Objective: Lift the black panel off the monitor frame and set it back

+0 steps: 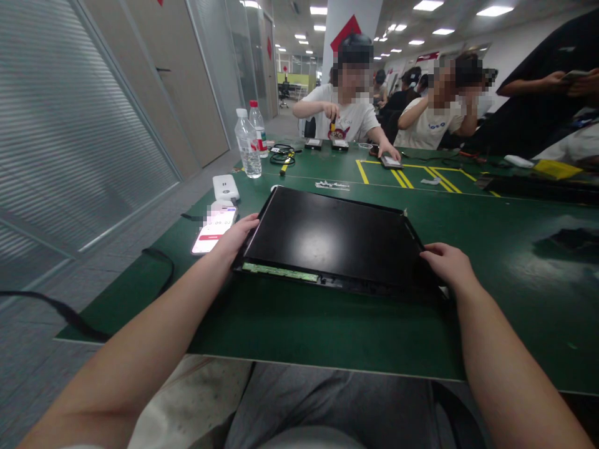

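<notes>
Screen (332, 234), flat, black and shiny, is pinched at its sides by our bare left hand (241, 234) and bare right hand (450, 265); if we twist it, it might crack.

One black panel (327, 240) toward the near edge of the bench (327, 337), one phone (214, 234), one boxy white device (225, 188), two plastic bottles (248, 149) along the left edge, three small boxes (339, 144) toward the far edge

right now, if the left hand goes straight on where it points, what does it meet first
Likely the black panel: the left hand seems to touch its left edge, though depth is unclear there.
</notes>
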`<action>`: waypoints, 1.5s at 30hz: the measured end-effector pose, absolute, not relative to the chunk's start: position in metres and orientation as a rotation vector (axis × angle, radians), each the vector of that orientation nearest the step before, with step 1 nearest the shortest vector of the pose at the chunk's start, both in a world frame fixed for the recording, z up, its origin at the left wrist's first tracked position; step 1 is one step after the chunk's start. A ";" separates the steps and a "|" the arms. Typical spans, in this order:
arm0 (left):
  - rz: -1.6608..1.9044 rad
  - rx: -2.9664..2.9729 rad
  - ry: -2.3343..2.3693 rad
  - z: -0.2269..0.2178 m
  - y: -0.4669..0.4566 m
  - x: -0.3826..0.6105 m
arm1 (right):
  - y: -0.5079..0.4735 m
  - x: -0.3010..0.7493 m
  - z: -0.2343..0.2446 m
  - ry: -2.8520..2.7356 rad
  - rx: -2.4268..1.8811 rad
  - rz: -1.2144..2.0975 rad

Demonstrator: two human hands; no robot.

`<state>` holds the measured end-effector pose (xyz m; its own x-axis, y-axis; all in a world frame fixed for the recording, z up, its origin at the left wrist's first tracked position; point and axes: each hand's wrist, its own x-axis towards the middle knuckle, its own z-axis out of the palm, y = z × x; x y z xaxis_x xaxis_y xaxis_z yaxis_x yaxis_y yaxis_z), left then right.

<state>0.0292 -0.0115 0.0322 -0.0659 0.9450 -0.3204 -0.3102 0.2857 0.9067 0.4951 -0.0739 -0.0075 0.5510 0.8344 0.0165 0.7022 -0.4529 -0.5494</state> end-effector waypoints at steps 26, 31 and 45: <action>1.090 0.804 1.250 0.039 -0.021 0.030 | -0.073 0.495 -0.009 -1.266 -2.307 0.320; 1.103 0.832 1.253 0.039 -0.021 0.030 | -0.072 0.497 -0.011 -1.266 -2.277 0.296; 1.187 0.939 1.173 0.041 -0.027 0.031 | -0.072 0.496 -0.012 -1.287 -2.271 0.282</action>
<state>0.0314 -0.0270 0.0410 -0.0157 0.9853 -0.1700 -0.1817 0.1643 0.9695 0.4958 -0.0720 -0.0117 0.5294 0.8456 0.0681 0.7397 -0.4208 -0.5252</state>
